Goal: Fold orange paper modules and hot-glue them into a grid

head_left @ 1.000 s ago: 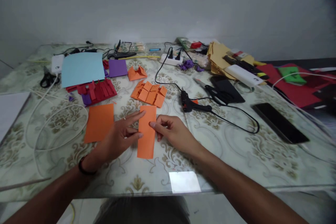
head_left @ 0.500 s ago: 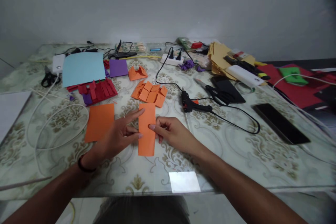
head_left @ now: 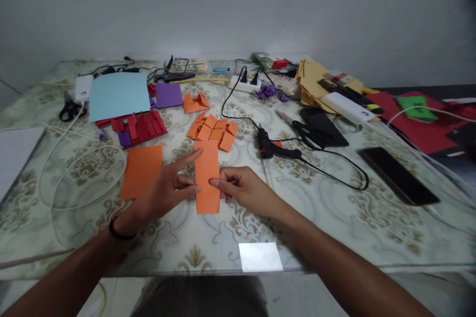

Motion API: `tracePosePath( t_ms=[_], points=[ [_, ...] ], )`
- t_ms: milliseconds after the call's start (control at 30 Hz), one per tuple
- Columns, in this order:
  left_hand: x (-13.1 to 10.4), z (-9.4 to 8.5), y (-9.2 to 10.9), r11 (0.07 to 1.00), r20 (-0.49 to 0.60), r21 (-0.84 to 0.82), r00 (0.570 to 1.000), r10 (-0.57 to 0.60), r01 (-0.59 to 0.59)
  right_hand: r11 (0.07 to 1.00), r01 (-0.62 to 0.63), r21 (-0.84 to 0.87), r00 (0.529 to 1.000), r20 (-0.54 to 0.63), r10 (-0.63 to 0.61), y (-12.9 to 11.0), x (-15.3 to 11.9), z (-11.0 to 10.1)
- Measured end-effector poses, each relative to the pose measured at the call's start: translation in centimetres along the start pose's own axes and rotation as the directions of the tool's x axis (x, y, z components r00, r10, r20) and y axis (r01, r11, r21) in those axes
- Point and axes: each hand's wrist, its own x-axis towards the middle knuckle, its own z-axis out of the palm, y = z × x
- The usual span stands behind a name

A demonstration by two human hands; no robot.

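Observation:
An orange paper strip (head_left: 207, 168) stands lengthwise between my two hands, above the patterned tabletop. My left hand (head_left: 173, 183) grips its left edge, thumb on the front and index finger higher up along the side. On the opposite edge, my right hand (head_left: 240, 185) pinches the strip with the thumb in front and the fingers curled behind. Beside my left wrist lies a flat orange sheet (head_left: 140, 168), partly covered by that hand. Just beyond the strip sit several folded orange pieces (head_left: 215, 131), with another folded orange piece (head_left: 196, 102) behind them.
To the right lie a black glue gun (head_left: 275, 146) with its cord, black scissors (head_left: 307, 131) and a phone (head_left: 397, 175). At the left are folded red pieces (head_left: 143, 128), a light blue sheet (head_left: 119, 94), a purple square (head_left: 168, 95) and a looping white cable (head_left: 52, 183).
The orange strip has shifted slightly away from me and tilted a little, its top leaning left. Both hands keep their hold on it.

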Motion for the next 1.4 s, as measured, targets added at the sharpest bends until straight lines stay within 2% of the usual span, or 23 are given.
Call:
tracePosePath(
  t_ms=[233, 367, 533, 700, 1033, 1133, 1200, 1333, 1400],
  points=[
    [0.1, -0.6, -0.2, 0.998, -0.051, -0.007, 0.997, 0.055, -0.056, 1.0, 0.015, -0.022, 0.997, 0.071, -0.014, 0.3, -0.1, -0.1],
    [0.1, -0.8, -0.3, 0.997, -0.047, -0.015, 0.996, 0.07, -0.071, 0.998, 0.022, -0.061, 0.998, 0.052, -0.019, 0.3, -0.1, -0.1],
    [0.2, -1.0, -0.4, 0.995, -0.107, -0.001, 0.989, 0.102, -0.103, 0.993, 0.065, -0.101, 0.993, 0.103, -0.054, 0.0, -0.2, 0.0],
    [0.3, -1.2, -0.1, 0.995, -0.122, 0.036, 0.988, 0.099, -0.095, 0.989, 0.064, -0.136, 0.994, 0.099, -0.051, -0.3, -0.3, 0.1],
    [0.2, -1.3, 0.0, 0.995, -0.1, 0.018, 0.99, 0.099, -0.097, 0.985, 0.058, -0.164, 0.98, 0.199, -0.025, -0.8, -0.6, -0.2],
    [0.1, -1.1, 0.1, 0.993, -0.082, 0.014, 0.99, 0.118, -0.117, 0.99, 0.079, -0.119, 0.986, 0.157, -0.06, -0.8, -0.6, -0.3],
    [0.0, -1.0, 0.1, 0.991, -0.06, 0.009, 0.99, 0.131, -0.13, 0.994, 0.094, -0.06, 0.992, 0.087, -0.088, -0.6, -0.5, -0.2],
    [0.0, -0.9, -0.3, 0.987, -0.063, 0.02, 0.985, 0.158, -0.157, 0.984, 0.096, 0.147, 0.994, -0.059, -0.088, -0.1, 0.0, 0.1],
    [0.0, -0.8, -0.4, 0.983, -0.071, 0.046, 0.981, 0.18, -0.178, 0.971, 0.086, 0.223, 0.993, -0.094, -0.066, 0.1, 0.2, 0.2]
  ],
)
